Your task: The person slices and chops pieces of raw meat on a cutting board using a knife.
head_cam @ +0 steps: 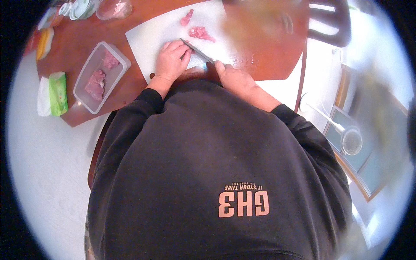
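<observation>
My right hand is closed round the handle of a kitchen knife, whose blade points up and left over a white cutting board. Close to the blade, my left hand presses its bent fingers onto a piece of meat, mostly hidden by the fingers and blade. Farther up the board lie a small strip of raw meat and a larger raw piece. To the left, a clear plastic container holds raw meat chunks.
On the wooden table, a green-and-white soft packet lies left of the container. A round plastic tub and lidded containers stand at the upper left. A dark chair is at the upper right; a white fan-like device stands right.
</observation>
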Tool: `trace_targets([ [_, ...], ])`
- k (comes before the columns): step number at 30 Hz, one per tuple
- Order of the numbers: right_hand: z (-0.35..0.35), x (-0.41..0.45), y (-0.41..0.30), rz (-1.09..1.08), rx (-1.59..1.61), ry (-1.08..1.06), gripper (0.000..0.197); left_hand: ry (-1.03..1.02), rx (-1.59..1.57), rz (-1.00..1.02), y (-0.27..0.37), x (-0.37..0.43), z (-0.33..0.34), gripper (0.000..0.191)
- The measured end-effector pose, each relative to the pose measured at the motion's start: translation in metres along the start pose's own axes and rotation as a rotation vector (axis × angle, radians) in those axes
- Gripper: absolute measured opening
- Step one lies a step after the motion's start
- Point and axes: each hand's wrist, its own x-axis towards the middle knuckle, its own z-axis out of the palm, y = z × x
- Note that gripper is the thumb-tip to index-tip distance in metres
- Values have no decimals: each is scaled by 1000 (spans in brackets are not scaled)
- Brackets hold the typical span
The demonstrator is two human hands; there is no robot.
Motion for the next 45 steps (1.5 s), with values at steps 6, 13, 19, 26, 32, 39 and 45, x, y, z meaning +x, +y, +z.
trace_targets([
  [6, -1, 33, 3, -27, -71, -20, 23, -23, -6, -14, -3, 0, -3, 12],
  [13, -19, 88, -26, -201, 60, 161, 19, -89, 52, 0, -3, -2, 2, 10],
  [19, 0, 49, 4, -96, -36, 57, 24, -5, -20, -1, -1, -1, -2, 8],
  [26, 4, 44, 30, -56, -191, 43, 31, -13, -45, 36, -3, -3, 1, 8],
  [32, -13, 44, -2, -55, -69, 109, 23, 16, -56, 57, -2, -7, 1, 9],
  [39, -4, 31, 12, -56, -48, 3, 24, -23, -3, 21, -1, -3, 0, 9],
  [45, 0, 29, 21, -36, -63, -91, 27, -1, 0, 23, -4, -2, 0, 9],
])
